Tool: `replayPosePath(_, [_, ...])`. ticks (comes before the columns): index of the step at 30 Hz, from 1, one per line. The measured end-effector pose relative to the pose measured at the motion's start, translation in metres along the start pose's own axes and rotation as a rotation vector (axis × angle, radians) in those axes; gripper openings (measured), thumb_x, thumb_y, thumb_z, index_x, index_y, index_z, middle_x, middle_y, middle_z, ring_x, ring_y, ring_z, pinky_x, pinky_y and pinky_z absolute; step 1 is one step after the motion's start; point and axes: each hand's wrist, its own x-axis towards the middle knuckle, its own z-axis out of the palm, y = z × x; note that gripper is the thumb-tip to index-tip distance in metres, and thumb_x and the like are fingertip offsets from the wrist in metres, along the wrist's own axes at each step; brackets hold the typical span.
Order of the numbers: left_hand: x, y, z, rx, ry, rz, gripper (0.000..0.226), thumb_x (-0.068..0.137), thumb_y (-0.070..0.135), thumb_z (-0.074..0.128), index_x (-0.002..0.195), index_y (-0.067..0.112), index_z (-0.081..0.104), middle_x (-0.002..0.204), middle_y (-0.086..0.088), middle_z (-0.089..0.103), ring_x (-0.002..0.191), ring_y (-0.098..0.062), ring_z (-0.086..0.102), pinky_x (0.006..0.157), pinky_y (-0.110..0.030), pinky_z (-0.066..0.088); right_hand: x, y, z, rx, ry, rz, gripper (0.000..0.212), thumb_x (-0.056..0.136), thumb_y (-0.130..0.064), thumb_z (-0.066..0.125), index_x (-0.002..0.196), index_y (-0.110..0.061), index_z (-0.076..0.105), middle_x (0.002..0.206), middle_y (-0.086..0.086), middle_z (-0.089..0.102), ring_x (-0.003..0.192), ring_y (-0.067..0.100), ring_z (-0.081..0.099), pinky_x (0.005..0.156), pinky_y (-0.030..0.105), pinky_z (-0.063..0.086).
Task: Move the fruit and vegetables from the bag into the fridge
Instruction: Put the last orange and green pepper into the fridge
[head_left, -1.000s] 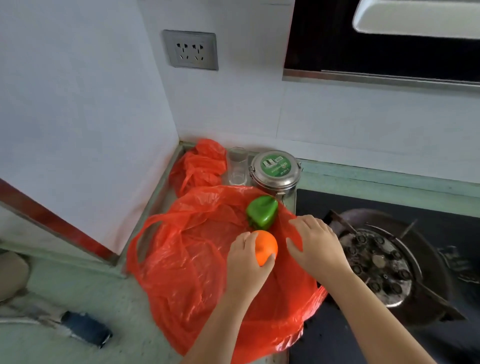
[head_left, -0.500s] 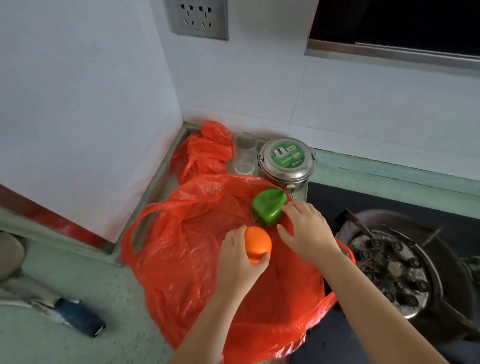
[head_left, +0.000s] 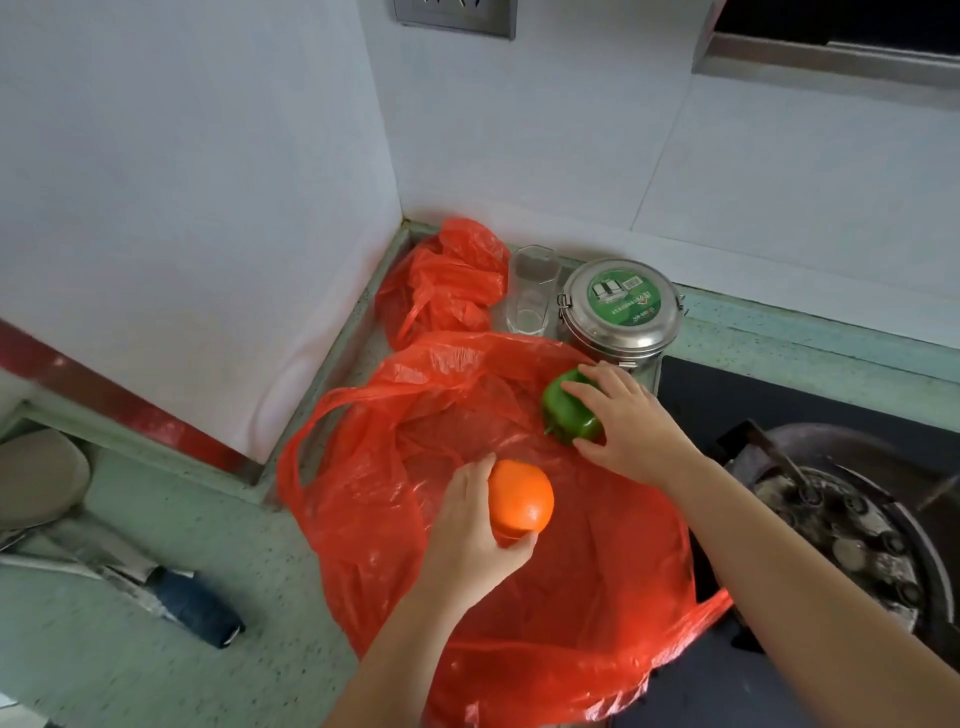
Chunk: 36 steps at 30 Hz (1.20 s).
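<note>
1. Left hand (head_left: 467, 535) grips orange (head_left: 521, 498), held just above red bag (head_left: 519, 597) on table (head_left: 156, 649).
2. Right hand (head_left: 631, 423) is draped over green pepper (head_left: 569, 413), fingers curling, not yet clearly clamped.
3. Pepper lies at bag's far-right edge, stem end toward the left; right hand nearer.
4. Fridge not in view.

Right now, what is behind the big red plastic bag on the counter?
Behind the big red plastic bag stand a smaller crumpled red bag, a clear drinking glass and a round steel tin with a green label. Their bases and the counter beneath the bag are covered.
</note>
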Motion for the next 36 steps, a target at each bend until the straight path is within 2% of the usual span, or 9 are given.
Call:
replayPosePath(4, [0.000, -0.001, 0.000, -0.035, -0.001, 0.012, 0.087, 0.067, 0.032, 0.077, 0.138, 0.016, 0.029, 0.132, -0.002, 0.037, 0.116, -0.009, 0.037, 0.092, -0.017, 0.028, 0.008, 0.005, 0.001, 0.005, -0.029, 0.001, 0.078, 0.081, -0.035, 0.063, 0.145, -0.027, 0.020, 0.153, 0.001, 0.015, 0.141, 0.022, 0.007, 0.113, 0.041, 0.013])
replayPosePath(8, [-0.001, -0.001, 0.000, -0.066, -0.012, 0.017, 0.086, 0.066, 0.035, 0.077, 0.136, 0.019, 0.030, 0.126, 0.008, 0.034, 0.113, -0.004, 0.037, 0.090, -0.015, 0.029, 0.013, 0.005, 0.003, -0.012, -0.046, -0.001, 0.085, 0.080, -0.037, 0.064, 0.146, -0.029, 0.012, 0.154, 0.000, 0.012, 0.141, 0.023, 0.007, 0.112, 0.041, 0.013])
replayPosePath(14, [-0.005, 0.004, 0.001, -0.149, -0.006, -0.073, 0.077, 0.062, 0.052, 0.068, 0.126, 0.021, 0.037, 0.118, 0.011, 0.040, 0.104, -0.005, 0.044, 0.081, -0.007, 0.032, 0.015, -0.003, 0.009, -0.034, -0.024, 0.043, 0.093, 0.075, -0.037, 0.069, 0.146, -0.027, 0.010, 0.148, 0.006, 0.018, 0.137, 0.025, 0.016, 0.108, 0.042, 0.025])
replayPosePath(20, [-0.002, 0.007, 0.000, -0.226, -0.036, -0.179, 0.065, 0.072, 0.043, 0.073, 0.121, 0.020, 0.037, 0.113, 0.004, 0.048, 0.100, -0.012, 0.051, 0.081, -0.021, 0.042, 0.013, -0.012, 0.018, -0.003, 0.008, 0.101, 0.094, 0.074, -0.037, 0.070, 0.146, -0.025, 0.011, 0.148, 0.007, 0.019, 0.136, 0.028, 0.019, 0.106, 0.042, 0.031])
replayPosePath(23, [-0.005, 0.006, -0.002, -0.234, -0.075, -0.186, 0.073, 0.070, 0.044, 0.073, 0.127, 0.019, 0.035, 0.119, 0.005, 0.046, 0.107, -0.014, 0.050, 0.085, -0.020, 0.040, 0.008, -0.017, 0.022, 0.048, 0.029, 0.135, 0.094, 0.072, -0.036, 0.071, 0.145, -0.022, 0.014, 0.144, 0.008, 0.023, 0.132, 0.028, 0.026, 0.100, 0.039, 0.039])
replayPosePath(27, [-0.011, 0.006, -0.004, -0.207, -0.138, -0.166, 0.082, 0.074, 0.040, 0.073, 0.138, 0.017, 0.028, 0.131, 0.008, 0.036, 0.119, -0.009, 0.040, 0.096, -0.017, 0.030, -0.003, -0.025, 0.026, 0.078, 0.061, 0.167, 0.093, 0.071, -0.038, 0.071, 0.144, -0.021, 0.018, 0.138, 0.007, 0.027, 0.127, 0.026, 0.030, 0.093, 0.037, 0.043])
replayPosePath(31, [-0.018, 0.008, -0.003, -0.177, -0.132, -0.137, 0.079, 0.072, 0.038, 0.075, 0.135, 0.020, 0.032, 0.123, 0.012, 0.036, 0.111, -0.002, 0.038, 0.090, -0.012, 0.027, -0.021, -0.029, 0.028, 0.211, 0.103, 0.235, 0.091, 0.068, -0.038, 0.073, 0.142, -0.021, 0.022, 0.134, 0.007, 0.030, 0.123, 0.027, 0.033, 0.092, 0.038, 0.043])
replayPosePath(36, [-0.029, 0.013, -0.011, -0.232, -0.048, -0.192, 0.081, 0.061, 0.045, 0.071, 0.131, 0.022, 0.037, 0.121, 0.010, 0.041, 0.111, -0.007, 0.044, 0.089, -0.017, 0.033, -0.044, -0.036, 0.025, 0.498, 0.223, 0.313, 0.089, 0.064, -0.031, 0.079, 0.138, -0.021, 0.030, 0.129, 0.006, 0.034, 0.121, 0.025, 0.038, 0.095, 0.033, 0.038])
